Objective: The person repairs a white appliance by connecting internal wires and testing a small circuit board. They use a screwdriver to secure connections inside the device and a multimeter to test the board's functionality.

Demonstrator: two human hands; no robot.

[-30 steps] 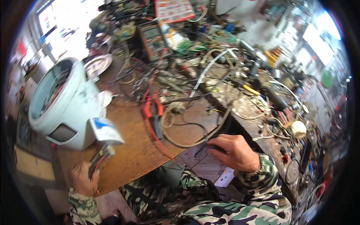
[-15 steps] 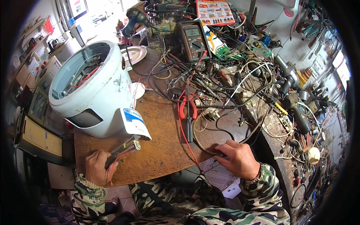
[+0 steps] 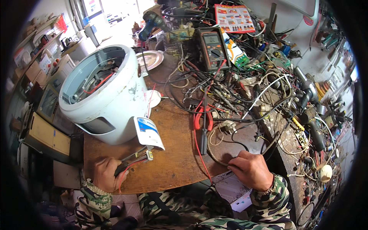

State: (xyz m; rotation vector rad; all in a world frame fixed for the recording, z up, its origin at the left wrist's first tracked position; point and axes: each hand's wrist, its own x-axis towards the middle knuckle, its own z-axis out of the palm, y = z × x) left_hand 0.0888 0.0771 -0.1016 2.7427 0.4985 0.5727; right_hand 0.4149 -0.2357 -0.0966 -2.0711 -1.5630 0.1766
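My left hand (image 3: pixel 106 175) is closed around the dark handle of a slim metal-shafted tool (image 3: pixel 134 156) at the table's near left edge. At the tool's far end is a small yellow-and-silver part (image 3: pixel 149 155), with a red wire running back to my fingers. My right hand (image 3: pixel 251 170) rests on the near edge with curled fingers. A greyish-brown cable (image 3: pixel 218 160) runs up to its fingertips; whether they grip it is hidden. Between the hands, further in, lie red-handled pliers (image 3: pixel 203 118) and a black-handled screwdriver (image 3: pixel 203 142).
A white round appliance housing (image 3: pixel 103 96) stands tilted at left, its inside showing, with a white-and-blue label sheet (image 3: pixel 148 132) beside it. At the back stands a multimeter (image 3: pixel 214 49). Tangled cables and tools cover the right, where a heat gun (image 3: pixel 306 88) lies.
The whole view has shifted, so the scene sits slightly further right and lower. Both hands keep about the same place and hold on the table.
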